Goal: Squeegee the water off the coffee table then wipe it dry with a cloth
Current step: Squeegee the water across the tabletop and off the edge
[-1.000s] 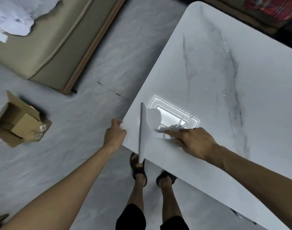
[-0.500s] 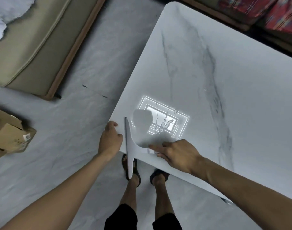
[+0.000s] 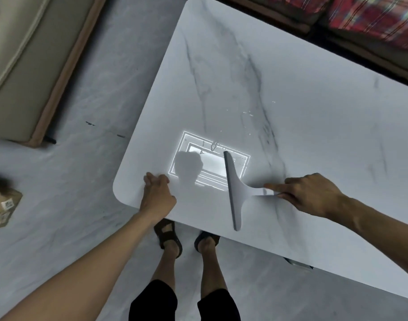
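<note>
Two hands are showing; what is each doing? — A

Right hand (image 3: 312, 195) is gripping the squeegee (image 3: 236, 193) by its handle, forefinger lying straight along it, probably for pressing the blade flat. Left hand (image 3: 158, 195) is resting on the near left corner of the desk (image 3: 314, 112), fingers curled, nothing showing inside them. Judging: it is bracing the body. — B

Where is the squeegee sitting? — A

Blade is lying on the desk top, running near to far, a little right of the left hand. Its far end is crossing the bright reflection of a ceiling light (image 3: 210, 167); its near end is reaching almost to the near edge. Judging: a stroke is being set up for pushing water leftward, off the edge. — B

Water remaining? — A

Small droplets (image 3: 247, 114) are glinting farther in, beyond the blade's far end and to its right. Squeegeeing is looking unfinished; no cloth is showing anywhere. — B

Surface and room? — A

Desk top is looking glossy, white with grey veining, corners rounded. Grey floor (image 3: 82, 193) is running beneath; sandalled feet (image 3: 168, 237) are standing at the near edge. Beige cushioned seat (image 3: 17, 66) is sitting far left, cardboard box (image 3: 1, 209) at the left margin, red checked fabric (image 3: 372, 17) blurring at far right. — B
</note>
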